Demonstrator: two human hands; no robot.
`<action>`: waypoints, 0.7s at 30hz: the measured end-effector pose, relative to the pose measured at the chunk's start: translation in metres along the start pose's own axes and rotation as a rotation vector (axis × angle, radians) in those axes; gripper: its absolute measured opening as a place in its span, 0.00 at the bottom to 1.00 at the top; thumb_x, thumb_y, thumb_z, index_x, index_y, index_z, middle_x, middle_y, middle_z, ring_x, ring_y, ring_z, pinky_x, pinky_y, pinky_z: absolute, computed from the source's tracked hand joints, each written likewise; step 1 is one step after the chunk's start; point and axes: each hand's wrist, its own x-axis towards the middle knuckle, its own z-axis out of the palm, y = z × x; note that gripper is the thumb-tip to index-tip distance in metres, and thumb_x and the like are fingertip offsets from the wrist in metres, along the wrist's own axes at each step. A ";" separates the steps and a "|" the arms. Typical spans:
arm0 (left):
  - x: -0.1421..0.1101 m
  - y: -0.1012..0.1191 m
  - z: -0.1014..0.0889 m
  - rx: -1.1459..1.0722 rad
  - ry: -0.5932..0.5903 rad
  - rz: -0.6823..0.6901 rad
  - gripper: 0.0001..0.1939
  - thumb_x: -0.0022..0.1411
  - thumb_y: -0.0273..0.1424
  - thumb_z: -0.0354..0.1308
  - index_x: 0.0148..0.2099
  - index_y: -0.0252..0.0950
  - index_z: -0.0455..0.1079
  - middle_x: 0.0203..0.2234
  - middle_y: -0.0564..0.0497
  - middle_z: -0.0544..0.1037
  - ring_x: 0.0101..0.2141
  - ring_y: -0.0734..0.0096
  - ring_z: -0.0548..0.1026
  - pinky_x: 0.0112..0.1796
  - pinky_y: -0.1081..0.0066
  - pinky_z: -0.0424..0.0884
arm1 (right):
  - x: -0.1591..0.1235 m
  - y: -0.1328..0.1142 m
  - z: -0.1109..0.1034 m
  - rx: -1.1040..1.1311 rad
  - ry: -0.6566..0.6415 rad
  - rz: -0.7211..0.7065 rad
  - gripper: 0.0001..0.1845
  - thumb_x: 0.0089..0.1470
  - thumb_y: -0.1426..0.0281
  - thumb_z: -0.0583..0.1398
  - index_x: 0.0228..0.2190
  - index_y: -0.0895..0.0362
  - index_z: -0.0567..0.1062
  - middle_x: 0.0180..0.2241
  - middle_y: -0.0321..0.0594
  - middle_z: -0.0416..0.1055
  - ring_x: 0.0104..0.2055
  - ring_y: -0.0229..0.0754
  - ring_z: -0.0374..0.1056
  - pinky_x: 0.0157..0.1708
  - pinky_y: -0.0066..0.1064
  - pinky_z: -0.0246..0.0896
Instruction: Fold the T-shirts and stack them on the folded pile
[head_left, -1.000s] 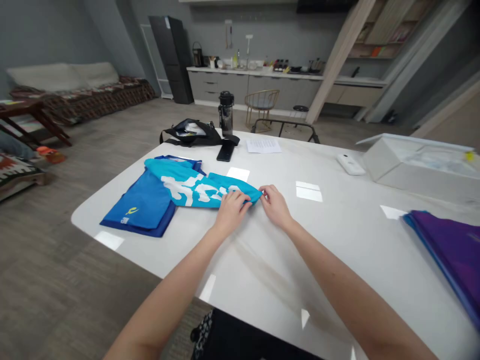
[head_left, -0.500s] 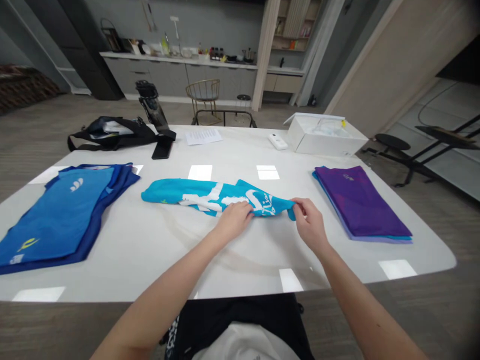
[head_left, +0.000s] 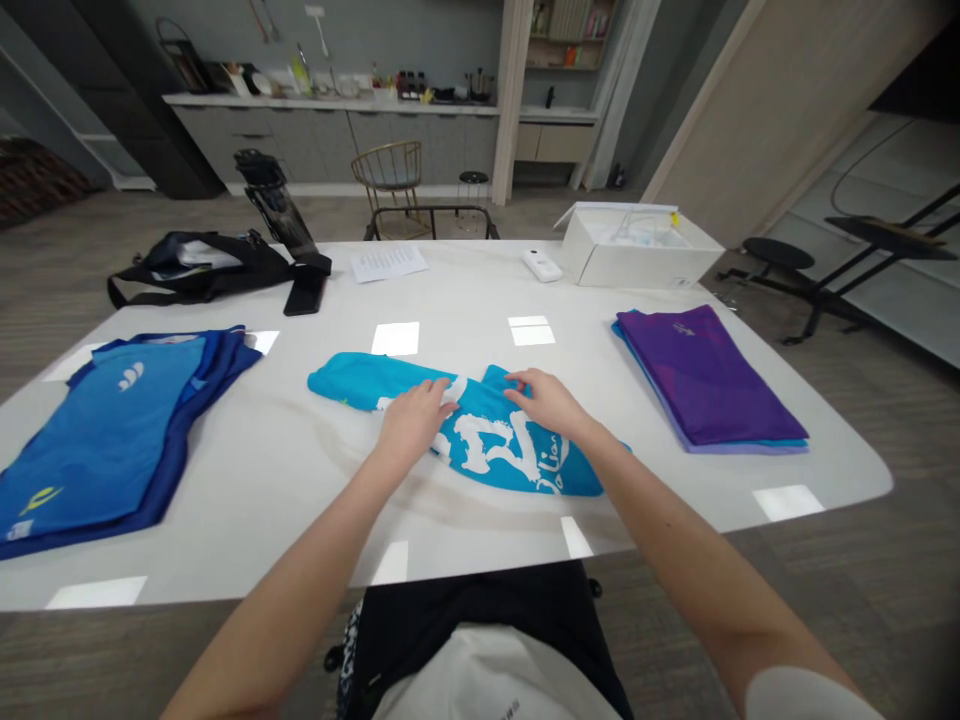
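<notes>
A cyan shirt with white lettering lies crumpled in the middle of the white table, partly spread toward me. My left hand rests on its left-middle part, fingers closed on a fold of the cloth. My right hand is a little to the right, its fingertips pinching the fabric near the shirt's upper edge. The two hands are about a hand's width apart.
A stack of blue shirts lies at the left, a purple stack at the right. At the back are a black bag, a phone, a dark bottle, a paper sheet, a white remote and an open white box.
My view swung right and settled over the table's middle. Both hands carried the cyan shirt off the blue stack to the centre and laid it down, spreading part of it toward me.
</notes>
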 end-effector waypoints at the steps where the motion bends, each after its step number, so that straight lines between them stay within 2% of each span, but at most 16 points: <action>1: 0.005 -0.006 -0.001 0.048 -0.023 -0.035 0.21 0.73 0.40 0.54 0.62 0.37 0.66 0.48 0.42 0.79 0.47 0.55 0.78 0.40 0.66 0.71 | 0.012 -0.004 0.004 -0.008 -0.064 0.012 0.19 0.63 0.58 0.61 0.51 0.54 0.79 0.40 0.41 0.77 0.40 0.43 0.72 0.41 0.32 0.62; 3: 0.010 -0.014 0.001 0.096 -0.100 -0.078 0.22 0.72 0.39 0.55 0.63 0.36 0.65 0.47 0.40 0.79 0.45 0.52 0.79 0.38 0.66 0.71 | 0.029 -0.013 0.011 -0.046 -0.191 0.015 0.18 0.60 0.55 0.64 0.46 0.53 0.81 0.39 0.40 0.78 0.39 0.44 0.72 0.37 0.31 0.61; 6: 0.013 -0.020 0.005 0.071 -0.190 -0.052 0.24 0.71 0.36 0.54 0.66 0.39 0.63 0.45 0.39 0.80 0.43 0.52 0.80 0.38 0.65 0.71 | 0.031 -0.032 0.016 -0.121 -0.288 -0.027 0.09 0.57 0.61 0.67 0.36 0.53 0.81 0.35 0.38 0.78 0.38 0.43 0.72 0.33 0.29 0.57; 9: 0.019 -0.018 0.002 0.031 -0.229 0.084 0.30 0.68 0.28 0.53 0.70 0.45 0.58 0.42 0.44 0.81 0.40 0.57 0.80 0.38 0.66 0.70 | 0.012 -0.054 0.015 -0.135 -0.229 -0.101 0.06 0.60 0.64 0.63 0.34 0.54 0.78 0.32 0.38 0.77 0.34 0.42 0.71 0.30 0.30 0.52; 10: 0.021 -0.015 -0.002 0.016 -0.232 0.138 0.31 0.66 0.26 0.53 0.70 0.47 0.60 0.42 0.46 0.81 0.40 0.58 0.80 0.38 0.67 0.70 | 0.003 -0.060 0.014 -0.127 -0.199 -0.131 0.07 0.62 0.64 0.62 0.34 0.54 0.77 0.31 0.37 0.77 0.33 0.42 0.70 0.30 0.30 0.51; 13: 0.018 -0.007 -0.017 0.007 -0.203 0.234 0.20 0.62 0.25 0.55 0.55 0.44 0.74 0.40 0.47 0.81 0.41 0.59 0.79 0.38 0.68 0.69 | -0.028 -0.077 0.011 -0.098 -0.157 -0.239 0.08 0.64 0.64 0.61 0.34 0.53 0.76 0.31 0.38 0.76 0.34 0.42 0.70 0.31 0.31 0.49; 15: 0.001 -0.003 -0.029 0.044 -0.173 0.233 0.12 0.62 0.25 0.55 0.43 0.40 0.77 0.37 0.45 0.81 0.40 0.57 0.79 0.39 0.66 0.69 | -0.049 -0.084 0.009 -0.067 -0.198 -0.310 0.09 0.65 0.64 0.61 0.34 0.53 0.77 0.31 0.38 0.77 0.34 0.42 0.70 0.32 0.31 0.50; 16: -0.012 -0.003 -0.034 0.061 -0.169 0.220 0.10 0.62 0.24 0.55 0.40 0.39 0.77 0.35 0.44 0.81 0.39 0.56 0.79 0.39 0.65 0.69 | -0.059 -0.086 0.009 -0.040 -0.241 -0.339 0.09 0.65 0.64 0.61 0.33 0.53 0.77 0.32 0.38 0.77 0.34 0.42 0.70 0.33 0.31 0.50; 19: -0.063 -0.009 -0.044 0.050 -0.207 0.177 0.11 0.63 0.26 0.54 0.40 0.40 0.78 0.32 0.46 0.82 0.35 0.56 0.79 0.39 0.62 0.69 | -0.080 -0.088 0.008 0.089 -0.401 -0.373 0.13 0.67 0.62 0.58 0.34 0.52 0.80 0.33 0.37 0.79 0.35 0.41 0.72 0.33 0.31 0.53; 21: -0.091 -0.017 -0.046 -0.034 -0.227 0.110 0.10 0.65 0.32 0.56 0.44 0.43 0.78 0.34 0.47 0.83 0.36 0.56 0.80 0.38 0.63 0.69 | -0.083 -0.087 0.009 0.143 -0.457 -0.348 0.16 0.69 0.62 0.55 0.35 0.51 0.81 0.34 0.36 0.80 0.35 0.41 0.73 0.33 0.31 0.54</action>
